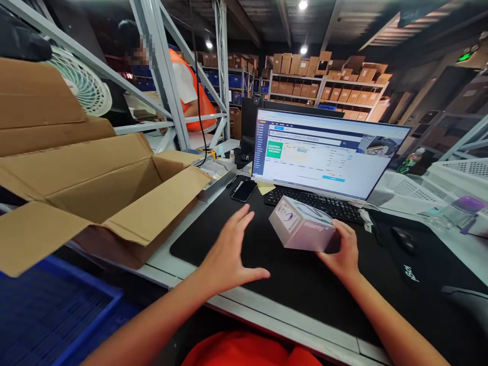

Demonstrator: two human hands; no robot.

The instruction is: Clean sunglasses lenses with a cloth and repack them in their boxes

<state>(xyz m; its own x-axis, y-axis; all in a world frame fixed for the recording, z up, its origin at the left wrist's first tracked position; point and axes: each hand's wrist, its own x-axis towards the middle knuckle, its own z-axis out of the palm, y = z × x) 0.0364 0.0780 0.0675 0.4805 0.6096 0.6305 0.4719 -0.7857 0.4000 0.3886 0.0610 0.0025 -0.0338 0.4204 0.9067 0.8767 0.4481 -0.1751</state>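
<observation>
Far L of the monitor point(305, 152) and lower down, a blue plastic crate point(110, 295) sits below the desk edge point(267, 316). Above it, also well L of the monitor, a brown corrugated carton point(160, 203) has its flaps spread, so opening looks done; its floor's out of view, can't tell what's inside. Its R flap juts toward the monitor, an edge to mind for the L arm. Smartphone point(244, 190) lies just L of the monitor's lower L corner. L hand point(231, 254) is in front of the monitor's L edge, fingers out straight, thumb wide, nothing in it. Next, in front of the monitor's L half, the printed white retail box point(305, 231) is tilted, apart from the L hand and apparently off the black desk mat point(297, 284). Prob. picked up, then, but setting down isn't done; box looks shut, no lifted flap showing. R hand point(347, 256), in front of the monitor's R half, has the box's R end b/w thumb & fingers, closed only as far as the box lets it. Room: mat shows b/w L hand and box, and on the side away from the monitor as far as the desk edge; tighter on the monitor side, w/ the keyboard point(348, 211) right there. Mouse point(404, 239) is R of the monitor's R edge, nearer the viewer, and white perforated baskets point(463, 170) bound the far R.
</observation>
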